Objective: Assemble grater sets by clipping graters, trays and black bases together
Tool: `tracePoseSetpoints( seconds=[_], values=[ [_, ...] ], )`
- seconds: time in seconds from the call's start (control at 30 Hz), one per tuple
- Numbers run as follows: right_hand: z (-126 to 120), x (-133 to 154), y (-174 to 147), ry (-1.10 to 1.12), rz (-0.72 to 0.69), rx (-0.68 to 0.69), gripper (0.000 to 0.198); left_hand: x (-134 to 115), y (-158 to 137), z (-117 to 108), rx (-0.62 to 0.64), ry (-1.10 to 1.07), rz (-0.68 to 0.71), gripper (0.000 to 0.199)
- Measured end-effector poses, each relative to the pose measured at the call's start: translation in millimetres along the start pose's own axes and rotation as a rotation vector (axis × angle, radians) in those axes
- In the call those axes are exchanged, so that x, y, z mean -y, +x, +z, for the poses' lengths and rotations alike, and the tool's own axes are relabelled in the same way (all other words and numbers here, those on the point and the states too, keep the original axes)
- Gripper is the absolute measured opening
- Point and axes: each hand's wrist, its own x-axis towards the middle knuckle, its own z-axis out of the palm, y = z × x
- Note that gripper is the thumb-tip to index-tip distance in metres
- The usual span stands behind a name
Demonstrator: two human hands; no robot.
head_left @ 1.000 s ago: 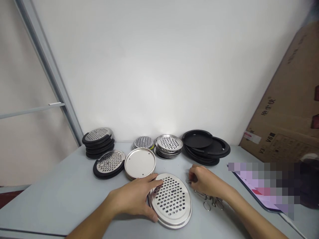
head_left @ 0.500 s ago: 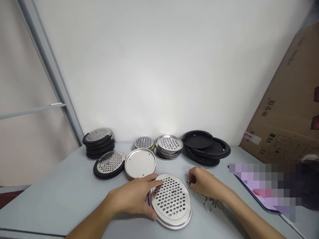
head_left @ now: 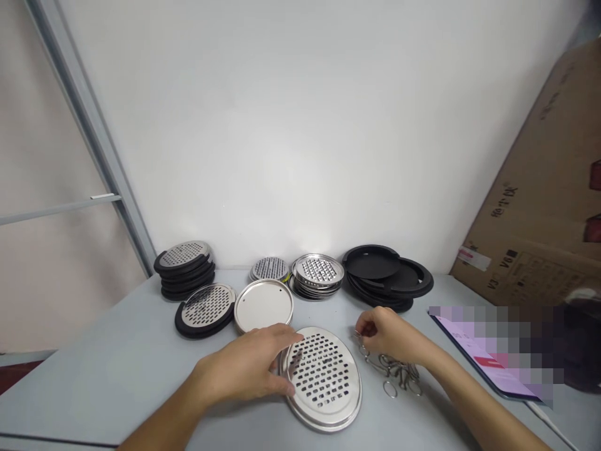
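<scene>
A shiny oval metal grater plate point(head_left: 321, 376), perforated with rows of slots, lies at the front middle of the table. My left hand point(head_left: 251, 363) rests at its left rim, fingers and thumb spread apart along the edge. To the right of the plate, my right hand point(head_left: 382, 335) is closed in a pinch on a small metal ring, which is partly hidden by the fingers. Beneath and beside that hand lies a small pile of metal rings and clasps point(head_left: 399, 371), with one loose ring point(head_left: 389, 389) in front.
Plain round metal plates point(head_left: 263, 304) are stacked behind my left hand. Farther left are black-rimmed grater plates point(head_left: 206, 310) and a taller stack point(head_left: 185, 269). Grater discs point(head_left: 319, 272) and black holders point(head_left: 375, 263) stand by the wall. A phone-like device point(head_left: 483, 357) and cardboard box point(head_left: 526, 219) are at right.
My left hand has drawn slightly left, with its fingers less far over the grater plate. My right hand has lifted a little, showing more of the rings and clasps below it.
</scene>
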Motion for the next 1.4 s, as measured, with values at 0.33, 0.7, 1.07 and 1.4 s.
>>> tracePoseSetpoints(
  seconds=[0.33, 0.7, 1.07, 1.4],
  values=[
    [-8.7, 59.9, 7.6, 0.339, -0.079, -0.129, 0.008, -17.6, 37.4, -3.3, -0.229, -0.252, -0.016, 0.037],
    [26.6, 70.6, 2.5, 0.469, -0.154, -0.296, 0.007, -10.6, 57.7, 36.6, -0.189, -1.01, 0.041, 0.029],
    [51.9, 71.0, -11.3, 0.388, -0.292, -0.477, 0.003, -6.9, 56.7, 52.2, -0.204, -1.316, 0.001, 0.026],
    [39.8, 76.9, -11.0, 0.961, -0.12, -0.089, 0.026, -2.7, 49.3, 39.2, -0.091, -1.308, 0.029, 0.025]
  ],
)
